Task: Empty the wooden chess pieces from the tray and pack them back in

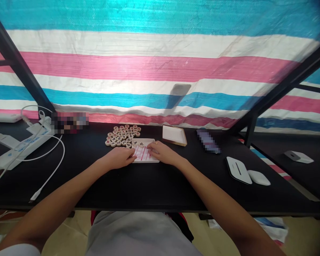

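Paper sheet (142, 153) with red lines sits in the shallow white box (145, 161), near-middle of the bench (160, 188). Left hand (120, 157) curled, fingertips at the sheet's left edge; right hand (163, 153) has bent fingers over its right side. From here can't tell if either is pinching it or just pressing.

Sheet looks feather-light, limp, easy to crease or tear. Best hold: flat pinch on opposite edges, no hard pull. Box probably light and fairly stiff; steady it by the rim.

Just left and far: round game pieces (122, 135), likely hard, rollable on edge, take by the sides. Right and far: shallow lid (174, 135). Phone (208, 141) further right.
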`<state>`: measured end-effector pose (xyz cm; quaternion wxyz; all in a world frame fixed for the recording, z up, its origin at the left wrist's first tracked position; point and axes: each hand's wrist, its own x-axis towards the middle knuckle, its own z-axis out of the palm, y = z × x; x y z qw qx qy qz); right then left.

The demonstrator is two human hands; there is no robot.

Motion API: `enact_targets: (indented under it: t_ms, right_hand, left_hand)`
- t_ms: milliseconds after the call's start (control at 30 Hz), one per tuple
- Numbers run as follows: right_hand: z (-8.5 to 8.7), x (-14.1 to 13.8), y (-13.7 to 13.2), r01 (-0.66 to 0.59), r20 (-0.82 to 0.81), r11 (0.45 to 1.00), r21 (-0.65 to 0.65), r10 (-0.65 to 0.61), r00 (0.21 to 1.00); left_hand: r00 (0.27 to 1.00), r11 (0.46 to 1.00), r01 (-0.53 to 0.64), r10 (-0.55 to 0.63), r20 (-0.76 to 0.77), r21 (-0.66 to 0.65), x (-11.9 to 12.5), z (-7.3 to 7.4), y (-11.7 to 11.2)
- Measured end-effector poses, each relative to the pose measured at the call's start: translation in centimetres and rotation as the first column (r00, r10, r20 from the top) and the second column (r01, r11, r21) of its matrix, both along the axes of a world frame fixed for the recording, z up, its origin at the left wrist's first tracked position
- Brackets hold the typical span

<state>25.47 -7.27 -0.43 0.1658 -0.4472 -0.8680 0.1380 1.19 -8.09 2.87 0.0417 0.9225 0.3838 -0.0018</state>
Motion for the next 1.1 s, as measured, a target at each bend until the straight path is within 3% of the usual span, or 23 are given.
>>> enact_targets:
  t_ms: [400,633,867,1100]
  right_hand:
    - [-0.1,0.1,-0.1,0.011,-0.052,1.000,-0.014,-0.012,0.999]
    - [0.6,-0.2,-0.4,0.111,0.000,0.991,-0.078,-0.112,0.994]
    - [0.1,-0.4,-0.5,0.114,0.005,0.993,-0.032,-0.114,0.993]
    - [0.1,-0.5,-0.3,0.131,0.001,0.989,-0.069,-0.131,0.991]
  left_hand:
    - [0.998,0.999,0.034,-0.034,0.052,0.006,-0.1,-0.5,0.1]
    - [0.991,0.993,0.118,-0.117,0.063,-0.004,-0.2,-0.8,0.4]
    - [0.987,0.991,0.133,-0.132,0.087,-0.009,-0.2,-0.9,0.5]
    - [0.986,0.989,0.146,-0.145,0.088,-0.006,-0.2,-1.0,0.5]
